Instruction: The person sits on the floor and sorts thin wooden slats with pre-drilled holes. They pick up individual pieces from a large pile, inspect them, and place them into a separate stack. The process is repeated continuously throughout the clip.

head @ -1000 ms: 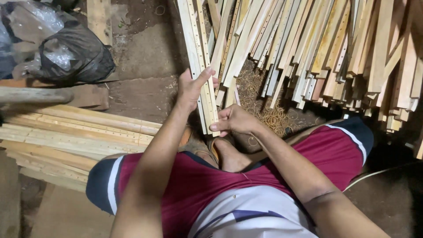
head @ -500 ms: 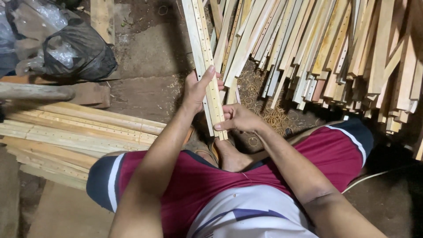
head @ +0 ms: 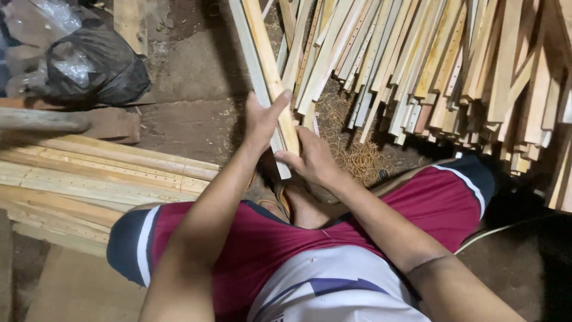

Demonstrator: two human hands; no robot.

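Both my hands hold a small bundle of long, pale wooden slats (head: 265,59) that runs up and away from me. My left hand (head: 262,119) wraps the bundle from the left, fingers spread over its top face. At the bundle's near end my right hand (head: 310,158) grips it from the right. The slats' lower ends rest near my feet, between my knees. I sit in maroon shorts (head: 262,250) with dark, white-trimmed cuffs.
A big heap of similar slats (head: 453,65) leans across the upper right. More slats with rows of small holes lie stacked at the left (head: 89,179). A black plastic bag (head: 98,68) sits at the top left. Rubber bands (head: 357,158) litter the dirt floor.
The bundle has tilted slightly, with its near end shifted toward my right hand. My left hand's fingers slid higher over the slats. Both hands kept their hold.
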